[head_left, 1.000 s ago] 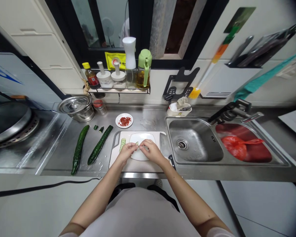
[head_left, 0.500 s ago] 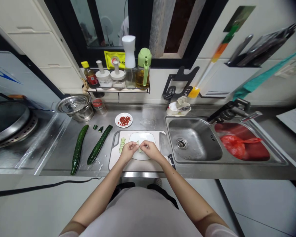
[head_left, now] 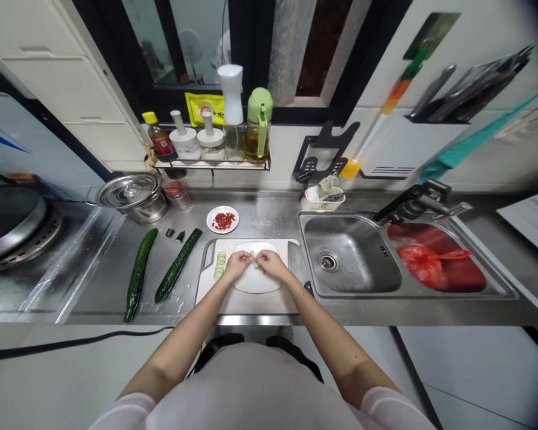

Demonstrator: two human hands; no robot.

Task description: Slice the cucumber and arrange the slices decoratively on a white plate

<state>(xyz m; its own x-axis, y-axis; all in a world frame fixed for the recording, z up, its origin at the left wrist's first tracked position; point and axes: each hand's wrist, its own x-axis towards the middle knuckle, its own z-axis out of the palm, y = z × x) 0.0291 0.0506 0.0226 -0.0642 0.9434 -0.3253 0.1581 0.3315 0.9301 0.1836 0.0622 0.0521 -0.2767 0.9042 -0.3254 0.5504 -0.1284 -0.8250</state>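
Observation:
Over a white plate [head_left: 256,285] my left hand [head_left: 238,263] and my right hand [head_left: 271,263] meet, fingertips close together. Both are closed in a pinch on a thin pale-green cucumber slice [head_left: 253,257], partly hidden by the fingers. The plate rests on a cutting board [head_left: 233,304]. At the board's left side lies a row of overlapping cucumber slices [head_left: 219,266]. A knife's black handle [head_left: 309,288] shows beside my right forearm, its blade hidden. Left of the board lie a cut cucumber [head_left: 178,267], a longer cucumber [head_left: 140,276] and two small end pieces [head_left: 180,236].
Behind the board stands a small plate of chopped red pepper [head_left: 223,220]. A double sink [head_left: 352,257] is on the right, with a red bag [head_left: 424,266] in its far basin. A lidded steel pot [head_left: 137,197] and a jar [head_left: 177,195] stand back left, below a seasoning shelf [head_left: 215,166].
My hands have shifted slightly up the plate, away from my body, still pinching the slice between them. The whole view has drifted a little.

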